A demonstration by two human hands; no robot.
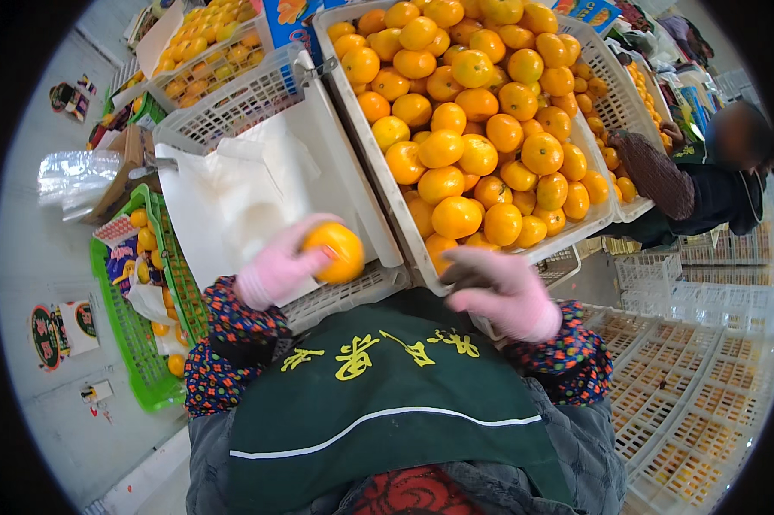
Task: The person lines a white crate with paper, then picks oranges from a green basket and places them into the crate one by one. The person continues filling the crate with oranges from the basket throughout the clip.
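My left hand [282, 264], in a pink glove, grips an orange mandarin [336, 252] over the near end of a white crate. That crate is lined with white paper [232, 193], bare where I can see it. My right hand [507, 292], gloved in pink with greyish fingers, is held with fingers apart at the near edge of a pale crate [401, 215]. Nothing shows in it, and it is slightly blurred. Mandarins [477, 103], some with a greenish tinge, are heaped high in that pale crate.
A green basket [151, 369] with fruit and bags sits at the left, near a cardboard box with clear plastic wrap [78, 180]. Stacked empty-looking crates [687, 378] fill the lower right. Another person [704, 180] works beside a further fruit crate at the right.
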